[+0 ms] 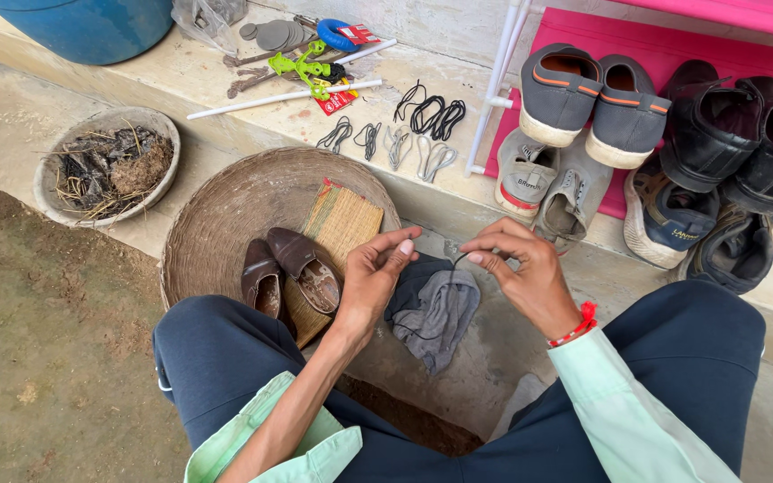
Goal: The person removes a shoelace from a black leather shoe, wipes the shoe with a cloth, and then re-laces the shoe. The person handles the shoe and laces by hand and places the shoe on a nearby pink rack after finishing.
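Note:
My left hand (373, 279) and my right hand (522, 273) are raised over my knees, fingers pinched. A thin black shoelace (452, 266) runs between them, and each hand grips an end. Under the hands a grey and dark cloth (433, 309) lies on the concrete step. To the left, a pair of brown leather shoes (293, 273) rests on a small woven mat (344, 224) inside a large round wicker basket (216, 224). A red thread band circles my right wrist.
Several laces (404, 134) lie in bundles on the ledge. Grey slip-ons (588, 103), black shoes (744, 134) and worn sneakers (552, 188) sit on a pink rack. A shallow bowl of debris (109, 165), white rods (284, 97), green tool and blue barrel (91, 27) stand behind.

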